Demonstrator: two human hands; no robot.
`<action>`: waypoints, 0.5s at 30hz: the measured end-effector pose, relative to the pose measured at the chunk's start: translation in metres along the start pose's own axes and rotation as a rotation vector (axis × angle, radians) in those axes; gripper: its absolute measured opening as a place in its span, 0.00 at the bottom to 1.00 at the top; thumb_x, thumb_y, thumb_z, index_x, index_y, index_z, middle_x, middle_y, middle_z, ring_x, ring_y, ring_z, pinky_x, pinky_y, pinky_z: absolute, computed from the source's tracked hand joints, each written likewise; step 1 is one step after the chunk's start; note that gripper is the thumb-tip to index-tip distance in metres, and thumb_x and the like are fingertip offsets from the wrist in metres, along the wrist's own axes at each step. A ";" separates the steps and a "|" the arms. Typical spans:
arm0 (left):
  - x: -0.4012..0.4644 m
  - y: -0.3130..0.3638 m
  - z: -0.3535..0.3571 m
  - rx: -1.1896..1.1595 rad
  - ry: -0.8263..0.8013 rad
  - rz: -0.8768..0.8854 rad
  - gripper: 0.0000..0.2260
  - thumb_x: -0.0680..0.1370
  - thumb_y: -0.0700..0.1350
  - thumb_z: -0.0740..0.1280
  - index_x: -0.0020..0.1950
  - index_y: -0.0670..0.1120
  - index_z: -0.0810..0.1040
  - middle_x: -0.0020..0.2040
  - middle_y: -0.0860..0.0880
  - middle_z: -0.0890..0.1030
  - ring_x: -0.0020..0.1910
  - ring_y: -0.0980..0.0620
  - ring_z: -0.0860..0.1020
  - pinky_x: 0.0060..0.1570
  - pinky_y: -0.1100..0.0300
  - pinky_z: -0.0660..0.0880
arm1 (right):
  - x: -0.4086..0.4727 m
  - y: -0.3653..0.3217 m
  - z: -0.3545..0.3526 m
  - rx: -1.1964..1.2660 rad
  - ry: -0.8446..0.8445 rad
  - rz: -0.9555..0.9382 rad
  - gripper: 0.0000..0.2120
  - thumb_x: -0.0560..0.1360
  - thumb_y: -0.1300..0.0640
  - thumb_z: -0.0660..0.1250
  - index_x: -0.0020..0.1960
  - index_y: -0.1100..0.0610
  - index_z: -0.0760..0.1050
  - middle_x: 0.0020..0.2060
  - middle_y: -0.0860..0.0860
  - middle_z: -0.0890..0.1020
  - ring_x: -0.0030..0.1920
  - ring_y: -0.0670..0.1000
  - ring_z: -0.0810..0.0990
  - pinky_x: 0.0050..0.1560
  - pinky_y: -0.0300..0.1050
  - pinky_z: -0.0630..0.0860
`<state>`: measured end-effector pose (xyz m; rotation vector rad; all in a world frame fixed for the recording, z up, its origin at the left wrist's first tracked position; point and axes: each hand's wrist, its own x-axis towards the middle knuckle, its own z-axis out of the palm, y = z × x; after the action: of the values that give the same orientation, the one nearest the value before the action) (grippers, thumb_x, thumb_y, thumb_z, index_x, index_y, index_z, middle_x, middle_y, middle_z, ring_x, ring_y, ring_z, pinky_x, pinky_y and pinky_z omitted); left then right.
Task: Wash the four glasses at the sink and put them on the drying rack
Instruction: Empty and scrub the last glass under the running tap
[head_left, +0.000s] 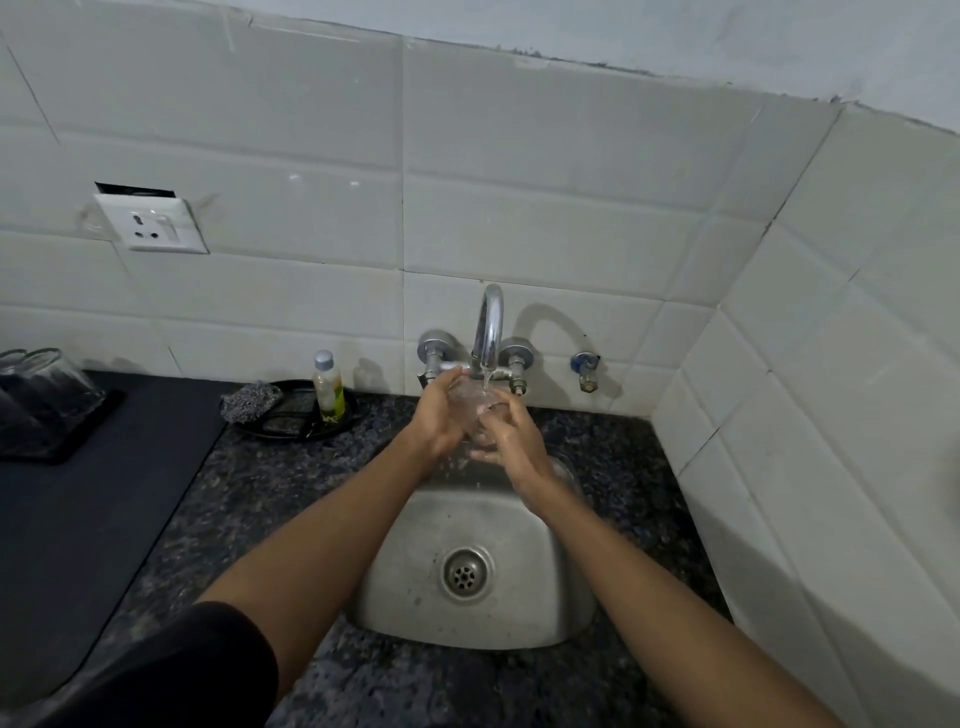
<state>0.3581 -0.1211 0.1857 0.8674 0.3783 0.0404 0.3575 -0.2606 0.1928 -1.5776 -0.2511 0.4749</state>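
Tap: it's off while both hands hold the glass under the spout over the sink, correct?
Not quite. The head view shows the tap running: water streams from the spout onto the glass. The rest stands: the left hand and right hand hold it over the sink.

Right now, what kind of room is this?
Most likely a small kitchen: a steel sink set in a stone counter, a running tap on a tiled wall, and a soap bottle beside it.
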 end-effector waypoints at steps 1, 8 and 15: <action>0.000 -0.002 0.000 0.019 0.021 0.007 0.14 0.84 0.52 0.62 0.54 0.43 0.79 0.50 0.39 0.85 0.48 0.43 0.84 0.57 0.44 0.78 | 0.000 0.000 -0.001 0.084 -0.008 0.050 0.16 0.82 0.58 0.65 0.68 0.45 0.75 0.61 0.56 0.81 0.51 0.58 0.87 0.50 0.55 0.86; -0.004 -0.007 0.001 0.440 0.123 0.219 0.15 0.84 0.56 0.63 0.60 0.46 0.81 0.60 0.43 0.83 0.58 0.44 0.82 0.59 0.48 0.79 | -0.003 -0.006 -0.010 0.422 -0.076 0.212 0.17 0.83 0.46 0.67 0.66 0.55 0.78 0.53 0.59 0.86 0.52 0.57 0.86 0.53 0.56 0.84; -0.012 -0.006 -0.017 1.144 -0.215 0.698 0.15 0.88 0.46 0.56 0.70 0.44 0.76 0.66 0.45 0.79 0.65 0.53 0.77 0.67 0.61 0.72 | 0.006 0.000 -0.021 -0.037 0.112 0.124 0.22 0.76 0.45 0.75 0.66 0.53 0.75 0.55 0.56 0.84 0.40 0.51 0.84 0.39 0.44 0.82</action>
<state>0.3402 -0.1144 0.1747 2.0872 -0.1737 0.4003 0.3728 -0.2769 0.1925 -1.6562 -0.0768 0.4784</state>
